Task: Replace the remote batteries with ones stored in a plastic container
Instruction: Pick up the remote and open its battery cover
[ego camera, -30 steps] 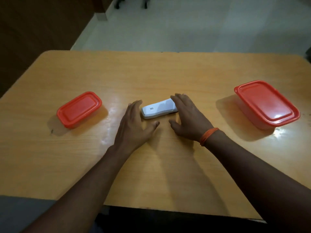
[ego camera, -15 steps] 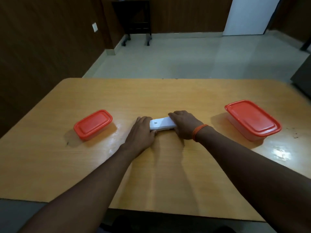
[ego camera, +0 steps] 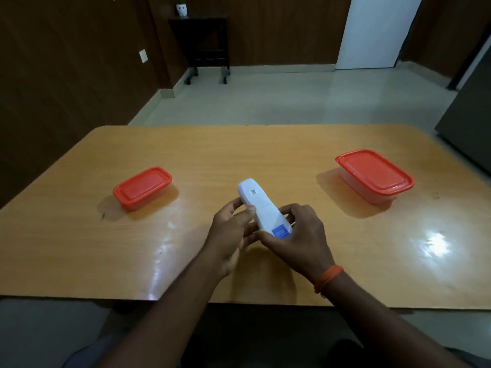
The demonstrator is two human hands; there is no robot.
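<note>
The white remote is lifted off the table, back side up, with a small code label near its far end and a blue sticker near its near end. My left hand grips its left side, thumb on top. My right hand grips its near end from the right, an orange thread band on that wrist. A small plastic container with a red lid stands at the left. A larger one with a red lid stands at the right. Both lids are on, so their contents are hidden.
The wooden table has its near edge just under my forearms. Beyond it lie a pale tiled floor, a dark wheeled side table against the wood-panelled wall, and a white door at the back right.
Both hands closed on the remote where it lay flat on the table, then lifted it and turned it lengthwise toward me. The camera view has tilted up to show more of the room.
</note>
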